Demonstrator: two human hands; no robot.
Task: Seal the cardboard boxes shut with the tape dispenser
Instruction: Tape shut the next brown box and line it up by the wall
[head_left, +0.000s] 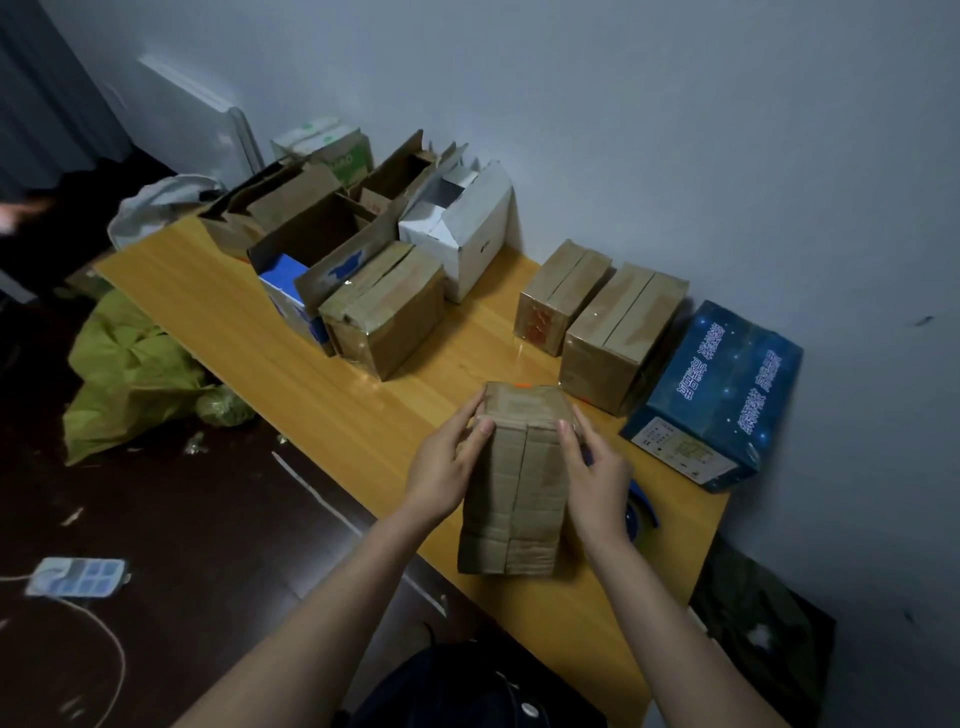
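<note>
So the tall cardboard box (511, 483) stands upright on the near part of the bench (291, 358). It's plain brown corrugated stuff, creased into horizontal ridges low down, with the flap seam running straight down the face toward me and no print I can make out, just a bit of orange at its far top edge. The left hand (447, 467) and right hand (597, 478) grip it from either side, fingers curled round the upper edges and thumbs pressed on the near face. The tape dispenser (643, 512) is blue and lies on the bench just behind the right hand, mostly hidden. To the right sits a glossy dark blue box (727, 384) with a starry pattern, white Chinese characters too soft to read, and a pale label panel on its end. Beside it are two closed brown boxes (623, 332) shiny with clear tape. Further back there's an open white box (467, 228) and a green-and-white carton (332, 150) showing "AO".
</note>
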